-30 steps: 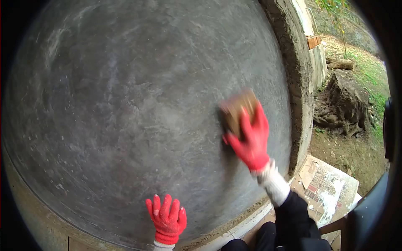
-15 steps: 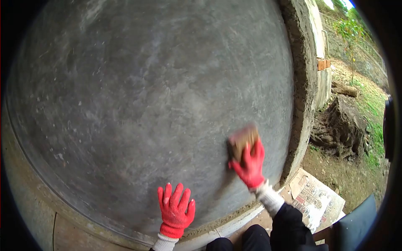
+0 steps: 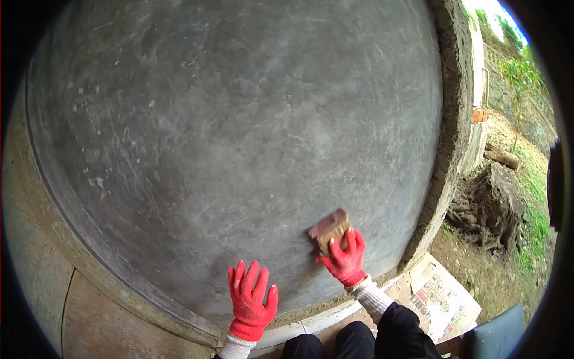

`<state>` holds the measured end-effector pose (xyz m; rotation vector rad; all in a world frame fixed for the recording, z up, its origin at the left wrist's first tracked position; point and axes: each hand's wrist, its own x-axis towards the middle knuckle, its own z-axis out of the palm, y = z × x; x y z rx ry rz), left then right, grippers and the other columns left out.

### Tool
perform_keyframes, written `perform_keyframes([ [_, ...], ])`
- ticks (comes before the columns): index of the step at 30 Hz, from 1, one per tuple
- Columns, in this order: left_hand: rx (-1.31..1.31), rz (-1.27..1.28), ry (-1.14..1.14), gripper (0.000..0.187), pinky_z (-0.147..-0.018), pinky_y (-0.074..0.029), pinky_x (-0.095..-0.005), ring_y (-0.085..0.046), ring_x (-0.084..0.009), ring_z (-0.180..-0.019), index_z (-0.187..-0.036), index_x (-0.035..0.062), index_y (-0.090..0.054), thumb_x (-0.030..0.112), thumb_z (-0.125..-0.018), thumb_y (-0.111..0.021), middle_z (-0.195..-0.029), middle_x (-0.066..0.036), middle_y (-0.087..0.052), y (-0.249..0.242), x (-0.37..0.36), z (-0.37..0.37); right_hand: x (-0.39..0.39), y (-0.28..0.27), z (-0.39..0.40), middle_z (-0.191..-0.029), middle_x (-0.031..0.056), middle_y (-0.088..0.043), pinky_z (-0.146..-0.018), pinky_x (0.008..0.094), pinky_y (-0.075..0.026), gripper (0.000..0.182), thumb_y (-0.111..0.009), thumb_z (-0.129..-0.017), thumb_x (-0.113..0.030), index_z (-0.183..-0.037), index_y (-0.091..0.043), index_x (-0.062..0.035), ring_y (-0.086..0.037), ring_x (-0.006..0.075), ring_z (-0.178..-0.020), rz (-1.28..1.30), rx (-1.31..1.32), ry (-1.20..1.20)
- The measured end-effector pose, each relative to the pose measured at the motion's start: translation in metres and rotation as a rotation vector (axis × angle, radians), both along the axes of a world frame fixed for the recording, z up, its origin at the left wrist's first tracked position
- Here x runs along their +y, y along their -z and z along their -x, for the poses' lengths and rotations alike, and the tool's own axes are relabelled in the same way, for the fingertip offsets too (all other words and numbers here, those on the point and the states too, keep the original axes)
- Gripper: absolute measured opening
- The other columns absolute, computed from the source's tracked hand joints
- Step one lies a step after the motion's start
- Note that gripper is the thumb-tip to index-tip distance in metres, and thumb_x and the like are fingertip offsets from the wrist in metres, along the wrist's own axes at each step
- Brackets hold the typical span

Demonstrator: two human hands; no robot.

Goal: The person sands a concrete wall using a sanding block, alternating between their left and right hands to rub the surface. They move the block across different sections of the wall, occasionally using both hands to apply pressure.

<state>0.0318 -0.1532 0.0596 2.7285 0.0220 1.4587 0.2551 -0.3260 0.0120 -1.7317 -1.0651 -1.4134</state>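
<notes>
A large dark grey plastered wall (image 3: 251,149) fills most of the view, marked with pale scuffs and streaks. At its lower right, my right hand (image 3: 344,260), in a red glove with a white knit cuff, grips a sanding block (image 3: 330,230). The block has a tan body and a reddish-brown sheet along its upper side, and it lies against the grey surface. My left hand (image 3: 251,302), gloved the same way, is open near the bottom edge of the wall. Its fingers are spread and point up, with nothing in them.
A rough mortar edge (image 3: 449,119) borders the wall on the right. Printed paper (image 3: 442,299) lies at the lower right, beside a dark flat panel (image 3: 493,335). Outside are a tree stump (image 3: 490,206), a log (image 3: 501,157) and grass. Boards (image 3: 113,317) line the lower left.
My right hand has moved down and slightly left with the sanding block, which was blurred before. My left hand stays almost in place. The view has shifted a little.
</notes>
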Motion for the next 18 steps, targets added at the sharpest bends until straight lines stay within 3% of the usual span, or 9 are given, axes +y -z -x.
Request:
perform_keyframes([
  [2, 0.046, 0.003, 0.003, 0.04, -0.11, -0.025, -0.0612, -0.038, -0.0417, -0.13, -0.116, 0.0035, -0.06, 0.019, -0.079, -0.066, -0.133, -0.017, -0.05, -0.002, -0.002, 0.007, 0.01, -0.061, 0.008, -0.13, 0.0288, -0.047, -0.082, 0.0563, -0.046, 0.069, -0.084, -0.059, -0.038, -0.12, -0.058, -0.015, -0.052, 0.049, -0.103, -0.023, -0.006, 0.032],
  [6, -0.038, -0.031, 0.052, 0.046, -0.11, -0.025, -0.0605, -0.037, -0.0448, -0.131, -0.122, -0.0017, -0.054, 0.012, -0.079, -0.063, -0.136, -0.021, -0.046, -0.024, -0.009, 0.001, 0.029, -0.279, 0.011, -0.132, 0.028, -0.045, -0.089, 0.0519, -0.045, 0.07, -0.078, -0.064, -0.035, -0.125, -0.056, -0.0106, -0.051, 0.0489, -0.107, -0.246, -0.027, 0.018],
  [9, -0.033, 0.015, 0.015, 0.05, -0.11, -0.025, -0.0606, -0.036, -0.0448, -0.132, -0.125, -0.0031, -0.051, 0.012, -0.079, -0.063, -0.137, -0.022, -0.045, -0.014, -0.005, 0.004, 0.019, -0.246, 0.0, -0.132, 0.0303, -0.044, -0.088, 0.0518, -0.046, 0.073, -0.078, -0.063, -0.035, -0.126, -0.055, -0.009, -0.051, 0.05, -0.107, -0.256, -0.103, 0.088],
  [11, -0.033, 0.012, 0.031, 0.05, -0.11, -0.025, -0.0608, -0.036, -0.0448, -0.132, -0.126, -0.0029, -0.051, 0.012, -0.079, -0.063, -0.137, -0.022, -0.045, 0.001, 0.001, 0.005, 0.004, -0.159, -0.012, -0.132, 0.0331, -0.043, -0.088, 0.0536, -0.046, 0.074, -0.08, -0.062, -0.037, -0.125, -0.055, -0.006, -0.05, 0.0507, -0.11, -0.219, -0.048, 0.145],
  [14, -0.026, 0.037, 0.032, 0.05, -0.11, -0.025, -0.0614, -0.036, -0.0449, -0.132, -0.126, -0.0015, -0.051, 0.013, -0.08, -0.063, -0.137, -0.021, -0.045, 0.012, 0.007, 0.001, -0.033, -0.012, -0.04, -0.135, 0.0406, -0.037, -0.093, 0.06, -0.04, 0.087, -0.083, -0.063, -0.031, -0.135, -0.043, -0.0047, -0.044, 0.0572, -0.116, -0.183, 0.132, 0.177],
  [16, 0.037, -0.027, 0.063, 0.048, -0.11, -0.025, -0.062, -0.036, -0.045, -0.132, -0.124, -0.0003, -0.052, 0.014, -0.08, -0.063, -0.137, -0.021, -0.046, 0.008, 0.01, -0.007, -0.053, -0.025, -0.062, -0.138, 0.0415, -0.032, -0.095, 0.0602, -0.039, 0.086, -0.082, -0.064, -0.029, -0.136, -0.043, -0.0036, -0.043, 0.0581, -0.118, -0.148, 0.009, 0.175],
  [18, 0.014, -0.096, 0.091, 0.047, -0.11, -0.025, -0.0622, -0.036, -0.0451, -0.132, -0.124, 0.0, -0.052, 0.014, -0.08, -0.063, -0.137, -0.02, -0.046, -0.013, 0.009, -0.03, -0.069, -0.112, -0.083, -0.139, 0.0408, -0.032, -0.095, 0.0594, -0.04, 0.082, -0.08, -0.065, -0.028, -0.135, -0.045, -0.0029, -0.043, 0.0564, -0.119, -0.165, -0.068, 0.208],
])
